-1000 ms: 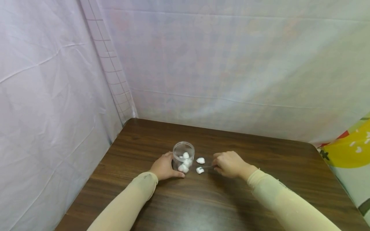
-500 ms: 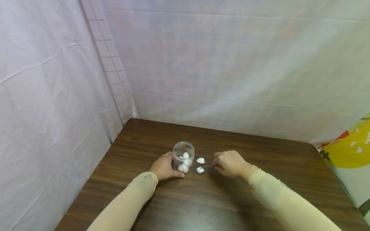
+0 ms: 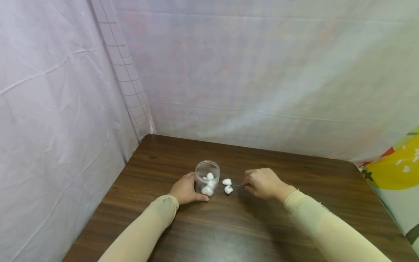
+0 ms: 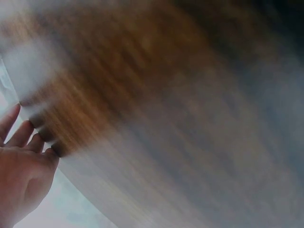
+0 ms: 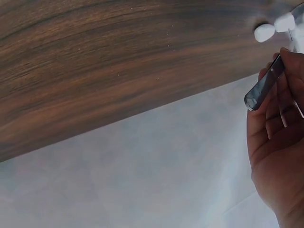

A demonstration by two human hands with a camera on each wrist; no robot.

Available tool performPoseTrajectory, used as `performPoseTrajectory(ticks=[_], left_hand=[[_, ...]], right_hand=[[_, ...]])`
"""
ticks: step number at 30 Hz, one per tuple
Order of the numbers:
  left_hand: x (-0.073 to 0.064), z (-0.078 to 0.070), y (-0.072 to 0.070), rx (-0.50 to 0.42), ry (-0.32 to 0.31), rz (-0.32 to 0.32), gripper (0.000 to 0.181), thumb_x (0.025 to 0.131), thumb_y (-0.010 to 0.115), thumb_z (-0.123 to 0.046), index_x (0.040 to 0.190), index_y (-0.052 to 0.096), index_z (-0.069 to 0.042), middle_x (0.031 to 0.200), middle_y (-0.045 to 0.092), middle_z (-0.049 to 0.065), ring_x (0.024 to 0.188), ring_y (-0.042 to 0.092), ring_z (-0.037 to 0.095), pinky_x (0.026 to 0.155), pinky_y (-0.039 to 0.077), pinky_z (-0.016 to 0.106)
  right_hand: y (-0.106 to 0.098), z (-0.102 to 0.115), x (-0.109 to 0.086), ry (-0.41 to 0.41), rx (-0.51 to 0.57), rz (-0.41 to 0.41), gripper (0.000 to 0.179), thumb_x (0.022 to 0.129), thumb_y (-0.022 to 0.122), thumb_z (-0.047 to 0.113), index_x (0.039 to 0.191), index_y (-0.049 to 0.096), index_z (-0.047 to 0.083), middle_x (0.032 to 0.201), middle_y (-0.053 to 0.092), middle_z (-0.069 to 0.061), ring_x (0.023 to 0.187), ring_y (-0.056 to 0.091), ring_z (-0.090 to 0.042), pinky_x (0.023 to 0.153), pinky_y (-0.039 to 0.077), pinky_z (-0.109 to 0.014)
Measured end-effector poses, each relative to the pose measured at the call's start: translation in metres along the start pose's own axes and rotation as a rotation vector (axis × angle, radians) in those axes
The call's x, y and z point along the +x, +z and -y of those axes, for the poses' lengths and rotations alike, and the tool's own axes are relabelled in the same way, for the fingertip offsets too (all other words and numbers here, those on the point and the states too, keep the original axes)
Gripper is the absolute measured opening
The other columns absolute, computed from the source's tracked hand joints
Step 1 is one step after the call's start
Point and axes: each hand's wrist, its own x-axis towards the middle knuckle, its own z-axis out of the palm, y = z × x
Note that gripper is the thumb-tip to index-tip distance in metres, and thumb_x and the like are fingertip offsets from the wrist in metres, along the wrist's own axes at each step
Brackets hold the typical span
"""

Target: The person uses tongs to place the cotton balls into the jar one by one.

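Observation:
My left hand (image 3: 187,190) holds a clear round jar (image 3: 207,168) from its left side, thumb along the near side. Several white cotton balls (image 3: 210,185) lie inside the lidless jar. To the right, my right hand (image 3: 263,183) pinches metal tweezers (image 5: 265,85), whose tips point left. At those tips is one cotton ball (image 3: 228,190), with a dark shadow under it. Another cotton ball (image 3: 226,181) sits on the table just behind it. In the left wrist view, the fingers of my left hand (image 4: 26,164) show, but the jar does not.
A brown wood-grain table (image 3: 209,229) lies under both hands. Pale curtains (image 3: 262,72) hang along its back edge and left side. A yellow patterned cloth (image 3: 391,174) shows at the far right.
The tweezers have closed on the nearer cotton ball. My right hand has shifted slightly right and away from me, and the ball has moved with it. My left hand and the jar stay put.

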Motion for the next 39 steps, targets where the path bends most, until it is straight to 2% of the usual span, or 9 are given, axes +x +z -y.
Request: performPoseTrajectory(ticks=[8, 16, 32, 39], left_hand=[[0.000, 0.000, 0.001, -0.004, 0.003, 0.005, 0.100, 0.064, 0.085, -0.064, 0.140, 0.055, -0.007, 0.140, 0.055, 0.010, 0.127, 0.052, 0.032, 0.107, 0.040, 0.049], [0.000, 0.000, 0.000, 0.006, -0.009, 0.011, 0.101, 0.064, 0.085, -0.064, 0.141, 0.054, -0.006, 0.139, 0.055, 0.011, 0.126, 0.052, 0.032, 0.104, 0.043, 0.048], [0.000, 0.000, 0.000, -0.001, -0.005, 0.010, 0.102, 0.064, 0.085, -0.065, 0.142, 0.053, -0.008, 0.139, 0.055, 0.010, 0.126, 0.052, 0.032, 0.104, 0.043, 0.049], [0.001, 0.001, 0.001, 0.005, -0.001, 0.013, 0.102, 0.064, 0.084, -0.065, 0.142, 0.052, -0.007, 0.140, 0.054, 0.011, 0.127, 0.052, 0.033, 0.104, 0.043, 0.048]], right_hand=[[-0.013, -0.007, -0.004, 0.018, -0.003, -0.016, 0.008, 0.077, 0.078, 0.017, 0.085, 0.078, 0.018, 0.079, 0.056, 0.013, 0.060, 0.053, -0.005, 0.051, 0.049, -0.032], [-0.031, -0.013, -0.001, 0.066, 0.002, -0.025, 0.009, 0.080, 0.080, 0.019, 0.089, 0.079, 0.018, 0.080, 0.056, 0.012, 0.058, 0.048, -0.001, 0.048, 0.043, -0.025], [-0.075, -0.017, 0.022, 0.075, -0.018, -0.082, 0.010, 0.084, 0.078, 0.018, 0.093, 0.079, 0.016, 0.082, 0.058, 0.009, 0.057, 0.049, -0.004, 0.047, 0.044, -0.028], [-0.085, -0.009, 0.040, 0.040, -0.012, -0.116, 0.010, 0.085, 0.077, 0.019, 0.095, 0.079, 0.016, 0.081, 0.056, 0.009, 0.057, 0.048, -0.004, 0.046, 0.043, -0.028]])
